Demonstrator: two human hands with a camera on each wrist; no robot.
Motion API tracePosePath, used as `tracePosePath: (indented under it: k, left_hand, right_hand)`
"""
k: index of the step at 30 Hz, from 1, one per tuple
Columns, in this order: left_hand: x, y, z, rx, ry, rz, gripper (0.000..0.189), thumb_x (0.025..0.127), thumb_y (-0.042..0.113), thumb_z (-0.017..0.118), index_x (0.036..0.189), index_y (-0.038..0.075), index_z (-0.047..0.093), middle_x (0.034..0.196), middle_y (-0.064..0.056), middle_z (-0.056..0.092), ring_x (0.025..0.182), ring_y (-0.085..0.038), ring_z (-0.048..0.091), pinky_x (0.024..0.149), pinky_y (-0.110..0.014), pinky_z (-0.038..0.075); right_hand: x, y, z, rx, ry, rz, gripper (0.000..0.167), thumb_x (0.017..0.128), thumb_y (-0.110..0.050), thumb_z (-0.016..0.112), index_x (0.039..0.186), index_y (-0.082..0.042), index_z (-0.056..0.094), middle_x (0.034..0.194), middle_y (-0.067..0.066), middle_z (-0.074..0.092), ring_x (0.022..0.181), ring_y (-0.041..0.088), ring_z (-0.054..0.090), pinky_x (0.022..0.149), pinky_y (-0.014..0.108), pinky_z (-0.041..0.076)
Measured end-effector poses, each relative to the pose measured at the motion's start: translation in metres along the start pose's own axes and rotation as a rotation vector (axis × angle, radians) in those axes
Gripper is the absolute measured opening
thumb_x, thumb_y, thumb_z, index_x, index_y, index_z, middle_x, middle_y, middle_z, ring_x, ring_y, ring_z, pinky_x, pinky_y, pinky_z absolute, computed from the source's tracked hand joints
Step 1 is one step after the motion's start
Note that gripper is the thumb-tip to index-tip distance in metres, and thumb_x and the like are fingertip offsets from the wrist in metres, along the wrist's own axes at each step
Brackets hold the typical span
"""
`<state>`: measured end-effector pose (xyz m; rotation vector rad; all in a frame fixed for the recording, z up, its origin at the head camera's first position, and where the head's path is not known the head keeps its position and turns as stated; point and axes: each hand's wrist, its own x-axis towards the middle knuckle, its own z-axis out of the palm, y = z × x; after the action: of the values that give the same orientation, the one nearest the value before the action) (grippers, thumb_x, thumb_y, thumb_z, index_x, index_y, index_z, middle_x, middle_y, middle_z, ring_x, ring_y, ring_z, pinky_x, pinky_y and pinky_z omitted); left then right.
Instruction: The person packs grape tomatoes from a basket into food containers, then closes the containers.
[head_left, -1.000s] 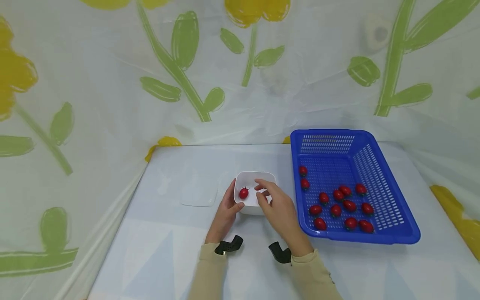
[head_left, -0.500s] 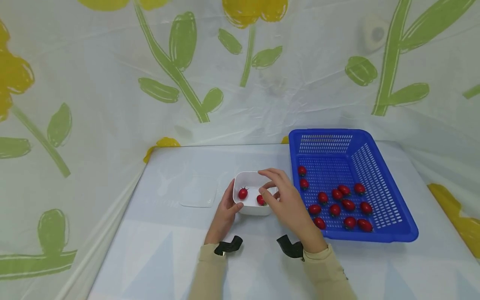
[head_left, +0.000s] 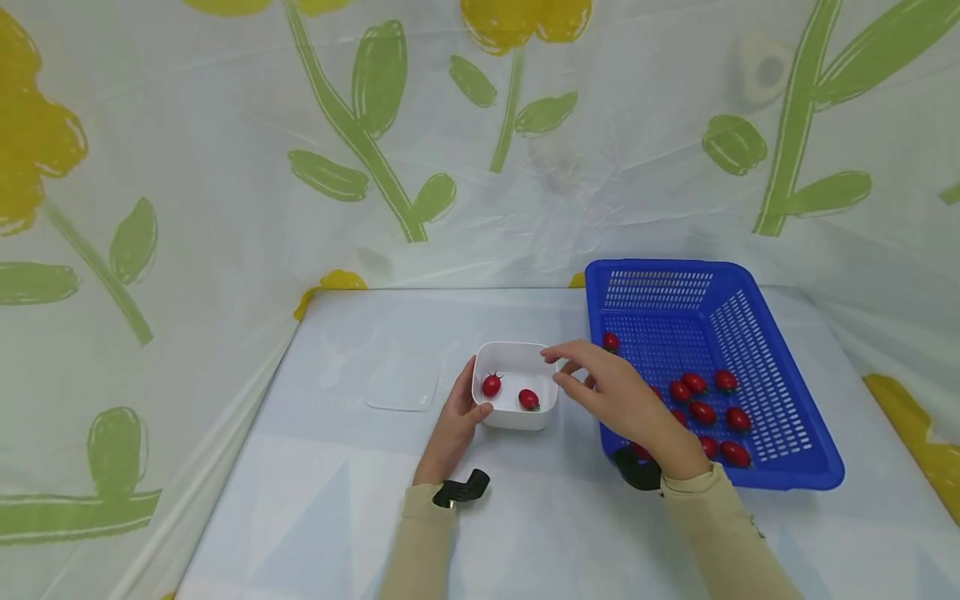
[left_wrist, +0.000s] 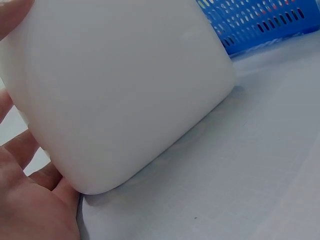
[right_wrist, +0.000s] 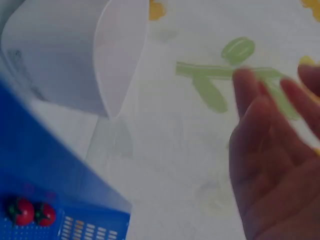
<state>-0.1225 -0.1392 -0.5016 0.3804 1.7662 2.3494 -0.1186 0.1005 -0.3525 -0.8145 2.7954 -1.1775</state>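
A white square plastic container (head_left: 513, 419) stands on the table with two cherry tomatoes inside, one cherry tomato (head_left: 491, 385) at the left and another cherry tomato (head_left: 528, 400) at the right. My left hand (head_left: 452, 425) holds its left side, thumb at the near corner and fingers along the wall. In the left wrist view the container's wall (left_wrist: 120, 90) fills much of the picture. My right hand (head_left: 626, 400) hovers between the container and the blue basket (head_left: 787, 478), fingers loosely bent with nothing in them. Its forearm hides some tomatoes in the basket.
Several cherry tomatoes, such as one tomato (head_left: 725, 381), lie in the basket at the right. A clear plastic lid (head_left: 401, 390) lies on the table left of the container. A flower-printed curtain (head_left: 615, 192) hangs behind the table.
My right hand has let go of a cherry tomato in the container and moved right, over the basket's left edge. My left hand keeps its hold on the container.
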Motion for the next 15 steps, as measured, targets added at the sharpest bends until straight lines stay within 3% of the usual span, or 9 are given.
tracePosePath:
  k: [5,10,15]
  left_hand:
    - [0.001,-0.005,-0.002,-0.042,0.005,0.002,0.071,0.086,-0.007,0.047,0.144,0.019,0.015,0.148,0.003,0.011,0.135,-0.017,0.006,0.106,-0.035,0.016]
    - [0.002,-0.01,-0.003,-0.041,0.023,-0.005,0.071,0.086,-0.004,0.05,0.143,0.024,0.019,0.147,0.008,0.016,0.134,-0.012,0.01,0.105,-0.031,0.02]
    - [0.002,-0.012,-0.003,-0.012,0.04,-0.019,0.07,0.086,0.0,0.052,0.142,0.029,0.021,0.145,0.013,0.019,0.133,-0.008,0.014,0.103,-0.028,0.024]
  right_hand:
    - [0.002,0.016,-0.012,0.067,-0.095,-0.019,0.027,0.09,-0.023,0.053,0.117,-0.025,0.055,0.106,-0.01,0.058,0.089,0.007,0.056,0.069,0.026,0.05]
    - [0.004,0.038,-0.024,0.086,-0.06,0.029,0.025,0.093,-0.022,0.047,0.117,-0.024,0.056,0.102,-0.008,0.059,0.083,0.011,0.057,0.066,0.028,0.05]
    - [0.005,0.06,-0.031,0.043,-0.033,0.079,0.028,0.093,-0.017,0.046,0.121,-0.02,0.053,0.11,-0.001,0.055,0.086,0.016,0.058,0.072,0.03,0.052]
